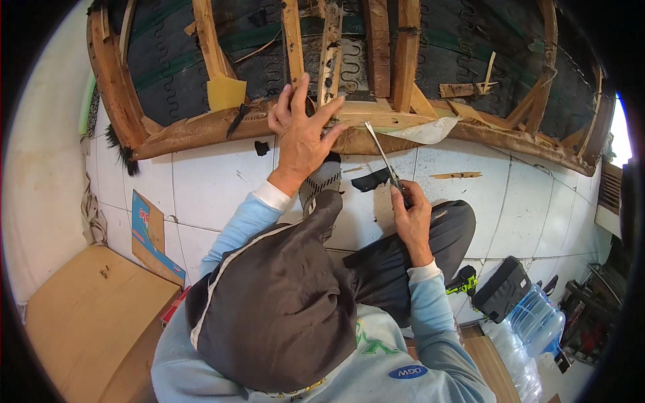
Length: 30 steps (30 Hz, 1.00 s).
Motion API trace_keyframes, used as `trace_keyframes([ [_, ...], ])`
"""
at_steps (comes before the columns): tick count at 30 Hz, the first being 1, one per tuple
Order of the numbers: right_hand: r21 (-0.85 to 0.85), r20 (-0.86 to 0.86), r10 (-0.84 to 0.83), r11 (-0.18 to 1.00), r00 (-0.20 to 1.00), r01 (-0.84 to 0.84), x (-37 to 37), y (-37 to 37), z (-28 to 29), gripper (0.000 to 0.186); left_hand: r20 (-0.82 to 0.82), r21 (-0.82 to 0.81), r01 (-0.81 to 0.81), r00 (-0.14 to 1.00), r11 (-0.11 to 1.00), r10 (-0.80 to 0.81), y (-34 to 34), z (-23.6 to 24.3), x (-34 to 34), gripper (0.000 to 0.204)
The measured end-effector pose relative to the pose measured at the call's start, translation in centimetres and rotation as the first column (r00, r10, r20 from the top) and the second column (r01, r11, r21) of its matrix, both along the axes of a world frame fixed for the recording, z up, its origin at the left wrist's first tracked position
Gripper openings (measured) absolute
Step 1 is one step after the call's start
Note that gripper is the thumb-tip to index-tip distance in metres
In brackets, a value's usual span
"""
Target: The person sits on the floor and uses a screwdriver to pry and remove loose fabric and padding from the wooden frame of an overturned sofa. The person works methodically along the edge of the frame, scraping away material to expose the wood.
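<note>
A wooden sofa frame (201, 138) with its underside showing lies across the far side, brown covering along its near rail. Spread over that rail, my left hand (299, 129) has its fingers apart and rests by a pale wood strip (386, 119). In my right hand (413, 220) is a screwdriver (380, 149), gripped by its dark handle. Its metal shaft points up and left, the tip at the rail just right of my left hand. White cloth (430, 131) hangs loose from the rail beside the tip.
Black fabric scraps (371, 181) and a wood splinter (457, 175) lie on the white tiles. A yellow foam piece (226, 93) sits on the frame. Cardboard (101, 309) lies at left. At right are a green-and-black power tool (462, 281), a black case (502, 289) and a water jug (537, 319).
</note>
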State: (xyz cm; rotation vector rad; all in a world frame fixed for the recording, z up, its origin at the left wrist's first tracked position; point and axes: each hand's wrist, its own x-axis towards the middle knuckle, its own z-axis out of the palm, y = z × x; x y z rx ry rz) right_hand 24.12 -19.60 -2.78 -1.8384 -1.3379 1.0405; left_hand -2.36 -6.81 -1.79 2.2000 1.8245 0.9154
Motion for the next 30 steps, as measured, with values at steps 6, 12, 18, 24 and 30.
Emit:
trace_keyframes([
  [6,-0.007,-0.023,-0.048,0.999,0.999,0.048,0.4,-0.1,-1.2,0.029,-0.048,-0.044,0.149,0.987,0.988,-0.151,2.3,0.8,1.4,0.030],
  [12,-0.015,-0.022,-0.039,0.999,0.999,0.039,0.5,1.2,-2.2,0.029,-0.053,-0.044,0.150,0.987,0.988,-0.152,2.3,0.5,1.5,0.028],
  [18,0.018,-0.227,-0.087,0.995,0.970,0.093,-0.3,1.6,-3.8,0.028,-0.062,-0.046,0.149,0.986,0.988,-0.152,2.4,0.3,1.5,0.028],
  [24,-0.029,-0.246,-0.072,0.997,0.967,0.067,-1.3,1.5,-4.3,0.029,-0.045,-0.056,0.143,0.988,0.988,-0.146,2.3,0.7,1.4,0.030],
  [30,-0.146,-0.355,-0.088,0.989,0.931,0.038,0.5,0.9,-4.7,0.034,-0.043,-0.061,0.148,0.988,0.987,-0.151,2.3,0.4,1.3,0.034],
])
